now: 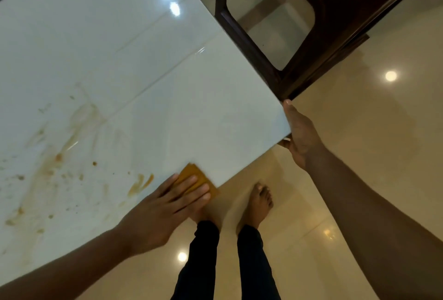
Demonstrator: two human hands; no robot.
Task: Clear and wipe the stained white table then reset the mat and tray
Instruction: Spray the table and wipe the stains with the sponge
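The left hand [165,206] is lying flat, fingers straight and released, pressing a folded orange cloth [196,179] onto the white tabletop [148,79] right at its near edge, so that one corner of the cloth is hanging just past the edge. The right hand [299,136] is resting against the tabletop's right corner, its thumb lying along the side edge and at least one fingertip curling under the corner, so it is grasping the tabletop there. Brown and orange stains [60,155] are smeared and speckled across the left part of the tabletop, with two short orange streaks [141,183] sitting just left of the cloth; the part of the tabletop right of the cloth is looking clean and is reflecting ceiling lights. A dark wooden chair [299,35] is standing beside the far right side of the tabletop. Below the near edge, the person's bare feet [260,201] and dark trouser legs [254,259] are standing on a glossy beige tiled floor [383,143].
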